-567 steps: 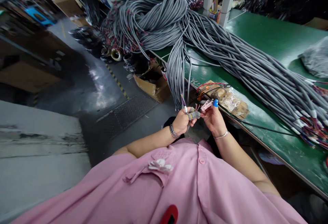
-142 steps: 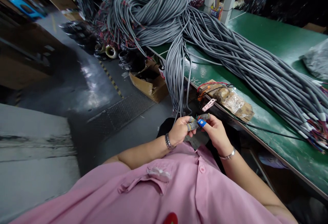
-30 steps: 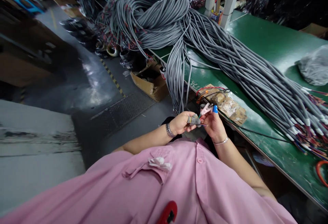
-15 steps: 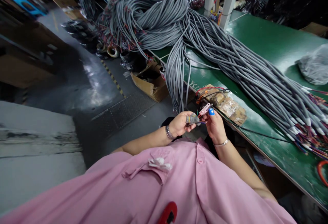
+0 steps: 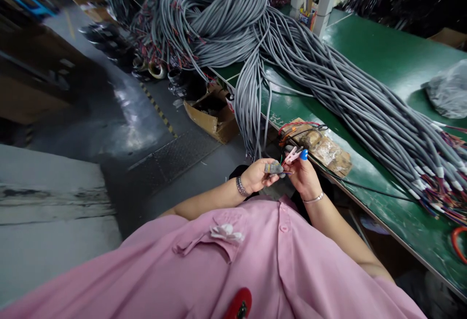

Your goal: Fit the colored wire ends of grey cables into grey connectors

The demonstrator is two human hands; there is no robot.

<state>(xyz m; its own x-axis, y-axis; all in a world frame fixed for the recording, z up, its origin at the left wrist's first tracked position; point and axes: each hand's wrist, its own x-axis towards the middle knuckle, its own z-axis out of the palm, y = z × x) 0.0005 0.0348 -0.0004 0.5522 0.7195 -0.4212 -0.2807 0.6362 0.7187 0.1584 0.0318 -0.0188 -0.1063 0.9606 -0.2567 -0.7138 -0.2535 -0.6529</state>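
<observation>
My left hand (image 5: 260, 174), with a grey cover on its thumb, is pinched on thin coloured wires (image 5: 282, 164), green, red and dark ones among them. In my right hand (image 5: 303, 175), which has a blue cap on the thumb, is a small pink clip-like tool (image 5: 292, 155). Its two arms lie between thumb and fingers, right by the wire ends. Both hands meet in front of my body, just off the bench edge. My fingers partly hide the wires, and whether the tool touches them I cannot tell.
Thick bundles of grey cable (image 5: 314, 61) lie across the green bench (image 5: 386, 51), some hanging over its edge. A taped cardboard piece (image 5: 328, 156) lies by my right hand. An open carton (image 5: 207, 119) stands on the floor. A plastic bag (image 5: 448, 90) is at right.
The pink tool has turned in my right hand and its arms look more spread. My right thumb has shifted slightly right. My left hand keeps its grip on the wires.
</observation>
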